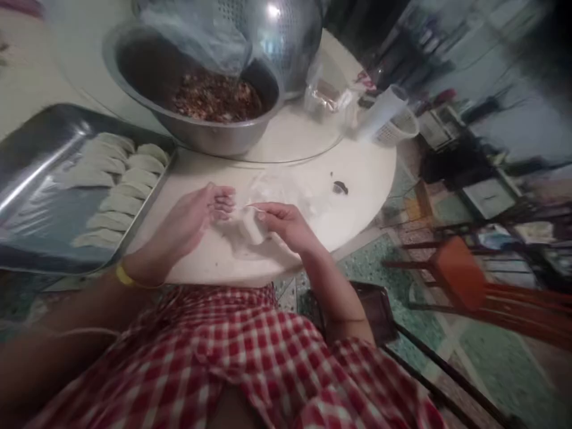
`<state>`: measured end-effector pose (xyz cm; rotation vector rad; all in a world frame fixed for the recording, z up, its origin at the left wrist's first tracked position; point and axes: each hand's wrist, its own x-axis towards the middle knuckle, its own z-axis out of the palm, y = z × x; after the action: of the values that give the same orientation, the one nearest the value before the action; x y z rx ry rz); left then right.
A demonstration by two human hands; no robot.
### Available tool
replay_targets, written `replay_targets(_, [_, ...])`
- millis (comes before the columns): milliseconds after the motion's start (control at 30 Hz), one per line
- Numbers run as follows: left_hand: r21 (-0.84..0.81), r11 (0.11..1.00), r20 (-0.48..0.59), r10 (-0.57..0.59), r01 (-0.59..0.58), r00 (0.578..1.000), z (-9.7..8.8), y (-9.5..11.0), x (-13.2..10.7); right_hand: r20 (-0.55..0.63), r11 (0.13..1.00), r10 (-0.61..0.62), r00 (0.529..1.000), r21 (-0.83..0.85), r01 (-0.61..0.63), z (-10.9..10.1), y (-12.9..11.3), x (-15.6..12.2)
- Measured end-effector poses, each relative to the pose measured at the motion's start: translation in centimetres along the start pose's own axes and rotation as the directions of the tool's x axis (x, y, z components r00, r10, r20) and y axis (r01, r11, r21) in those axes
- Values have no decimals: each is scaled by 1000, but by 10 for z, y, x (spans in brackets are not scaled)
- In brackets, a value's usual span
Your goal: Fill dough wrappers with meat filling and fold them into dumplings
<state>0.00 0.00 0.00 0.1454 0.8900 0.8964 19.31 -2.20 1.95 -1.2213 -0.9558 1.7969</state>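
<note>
My right hand point(286, 225) pinches the edge of a thin white dough wrapper point(251, 227), which hangs from the fingertips just above the table. Beside it on the left, my left hand point(206, 208) has its fingers loosely curled together, with nothing visible in them and a small gap to the wrapper. A yellow band circles my left wrist. Under and behind my right hand, the tabletop is dusted with white flour point(308, 199). To the left, a metal tray point(53, 238) holds several folded dumplings point(120, 204) in two rows.
Behind my hands a metal bowl point(214, 136) of dark minced filling point(214, 98) stands on a glass turntable, a clear plastic bag over its rim. A colander point(290, 47) is behind it. A white basket point(395, 126) sits at the right edge; a wooden chair point(460, 274) stands beyond.
</note>
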Motion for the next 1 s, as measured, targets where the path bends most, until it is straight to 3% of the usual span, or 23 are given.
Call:
replay_targets(100, [10,996,65,-91,90,994,14,-5,-5,51,1000,-9,999,22,8,9,-17,10])
replay_targets(200, [-41,990,170,-130,139,977,23,-4,-9,12,995,-67,998,-79,68,15,-30,19])
replay_targets(333, [-164,961,351,-154,222,924,23,3,-11,-23,964,-131,991,-239,121,15,-40,25])
replay_targets(433, [-231,943,418,-127,240,900,20,6,-10,-37,916,-180,983,-370,154,13,-48,24])
replay_targets(533, [-259,940,372,-116,223,921,23,9,-11,-58,819,-327,943,-515,253,11,-61,23])
replay_targets(633, [-261,940,292,-140,220,946,32,14,-14,-65,672,-491,868,-663,331,6,-81,29])
replay_targets(800, [-330,927,214,-113,181,970,44,24,-12,-54,423,-641,766,-857,293,-4,-130,74])
replay_targets(867, [-358,916,192,-118,181,974,44,29,-10,-33,335,-646,763,-910,245,-7,-149,104])
replay_targets(1000, [-436,876,153,-153,205,976,34,36,-9,31,182,-591,806,-969,170,-4,-174,166])
